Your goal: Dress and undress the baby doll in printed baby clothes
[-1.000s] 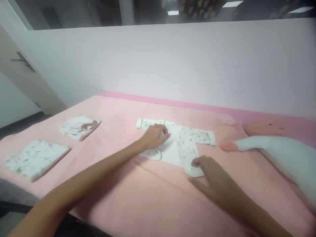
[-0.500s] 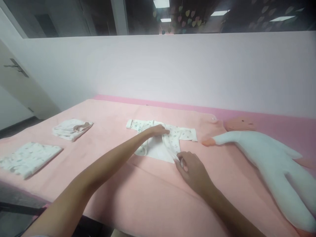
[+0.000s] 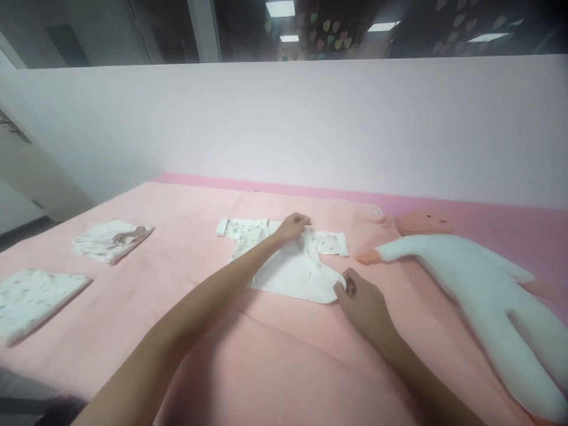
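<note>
A small white printed baby shirt [image 3: 293, 269] lies spread on the pink blanket [image 3: 266, 361], sleeves out to both sides. My left hand [image 3: 293, 226] reaches across and pinches the shirt at its neckline. At the shirt's lower right corner my right hand [image 3: 361, 299] is closed on the hem, thumb and fingers pinched on the cloth.
Two folded white garments lie at the left: one [image 3: 110, 239] farther back, one [image 3: 38, 299] near the front edge. A doll in a white suit [image 3: 470, 284] lies on its back at the right. A pale wall [image 3: 310, 124] runs behind the table.
My left hand slid up from the shirt's front to its neckline. My right hand drew the hem corner inward, then out to the right, and the shirt front now lies flatter.
</note>
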### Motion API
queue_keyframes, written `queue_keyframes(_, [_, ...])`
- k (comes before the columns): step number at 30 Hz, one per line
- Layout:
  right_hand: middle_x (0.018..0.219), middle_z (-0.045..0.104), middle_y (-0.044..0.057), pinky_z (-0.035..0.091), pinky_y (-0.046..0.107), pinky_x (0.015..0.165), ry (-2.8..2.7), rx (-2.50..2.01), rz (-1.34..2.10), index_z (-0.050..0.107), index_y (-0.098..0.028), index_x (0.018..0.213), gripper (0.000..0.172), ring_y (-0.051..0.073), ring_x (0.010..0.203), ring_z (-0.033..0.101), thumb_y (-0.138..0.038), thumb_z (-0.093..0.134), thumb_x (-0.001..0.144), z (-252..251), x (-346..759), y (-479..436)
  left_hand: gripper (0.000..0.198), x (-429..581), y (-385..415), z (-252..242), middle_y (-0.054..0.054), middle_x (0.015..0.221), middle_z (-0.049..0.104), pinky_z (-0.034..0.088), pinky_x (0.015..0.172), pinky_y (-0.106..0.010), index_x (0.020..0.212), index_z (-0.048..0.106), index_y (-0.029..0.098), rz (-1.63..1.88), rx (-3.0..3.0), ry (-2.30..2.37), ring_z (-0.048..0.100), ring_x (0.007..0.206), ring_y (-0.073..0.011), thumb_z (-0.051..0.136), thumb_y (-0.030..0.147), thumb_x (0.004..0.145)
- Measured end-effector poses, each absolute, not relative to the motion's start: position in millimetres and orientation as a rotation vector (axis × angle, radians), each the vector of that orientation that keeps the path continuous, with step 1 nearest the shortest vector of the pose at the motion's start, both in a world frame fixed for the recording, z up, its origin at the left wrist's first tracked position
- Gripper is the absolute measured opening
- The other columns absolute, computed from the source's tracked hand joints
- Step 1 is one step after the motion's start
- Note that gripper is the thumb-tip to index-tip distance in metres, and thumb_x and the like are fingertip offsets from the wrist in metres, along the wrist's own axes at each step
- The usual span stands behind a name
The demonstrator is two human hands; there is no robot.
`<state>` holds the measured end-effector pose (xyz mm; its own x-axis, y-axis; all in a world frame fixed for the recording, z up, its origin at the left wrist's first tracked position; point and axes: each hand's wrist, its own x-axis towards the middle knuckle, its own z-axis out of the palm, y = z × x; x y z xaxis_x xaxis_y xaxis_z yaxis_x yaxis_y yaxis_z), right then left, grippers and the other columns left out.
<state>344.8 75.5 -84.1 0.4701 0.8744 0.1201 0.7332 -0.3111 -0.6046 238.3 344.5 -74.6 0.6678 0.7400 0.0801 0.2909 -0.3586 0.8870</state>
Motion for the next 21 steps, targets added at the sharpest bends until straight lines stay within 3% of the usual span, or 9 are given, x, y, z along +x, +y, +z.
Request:
queue_keyframes(5, [0.063,0.053,-0.003,0.041,0.030,0.058,-1.383,-2.156,0.273,0.048,-0.026,0.078,0.027,0.020,0.061,0.058,-0.046,0.054,0.095,-92.2,353.0,79.2,0.041,226.2,345.6,-103.7,-0.010,0.136,0.069,0.045,0.115,-0.041,0.126,0.068,0.019,0.745,2.239,0.508,0.062,0.126,-0.0226,0.048,0.015,0.090])
queue_keyframes(14, [0.065,0.051,-0.003,0.042,0.030,0.061,-1.311,-2.058,0.344,0.053,-0.026,0.081,0.041,0.019,0.061,0.052,-0.059,0.045,0.104,-89.7,339.9,82.9,0.035,216.9,338.6,-91.5,-0.006,0.119,0.074,0.036,0.120,-0.051,0.118,0.070,0.024,0.538,2.350,0.670,0.059,0.126,-0.0288,0.054,0.024,0.087])
queue_keyframes(18, [0.063,0.049,-0.004,0.041,0.028,0.057,-1.207,-1.988,0.362,0.054,-0.025,0.085,0.041,0.018,0.057,0.049,-0.061,0.046,0.103,-85.7,338.9,81.8,0.035,215.5,348.4,-74.3,-0.005,0.116,0.074,0.045,0.112,-0.043,0.123,0.068,0.023,0.369,2.212,0.668,0.064,0.119,-0.0256,0.054,0.033,0.092])
queue_keyframes(21, [0.061,0.047,-0.004,0.039,0.028,0.056,-1.135,-1.998,0.355,0.049,-0.025,0.081,0.041,0.018,0.056,0.049,-0.060,0.046,0.103,-86.2,340.4,81.1,0.029,220.8,363.6,-67.0,-0.005,0.119,0.075,0.049,0.104,-0.038,0.115,0.071,0.024,0.243,2.170,0.576,0.068,0.113,-0.0243,0.057,0.037,0.093])
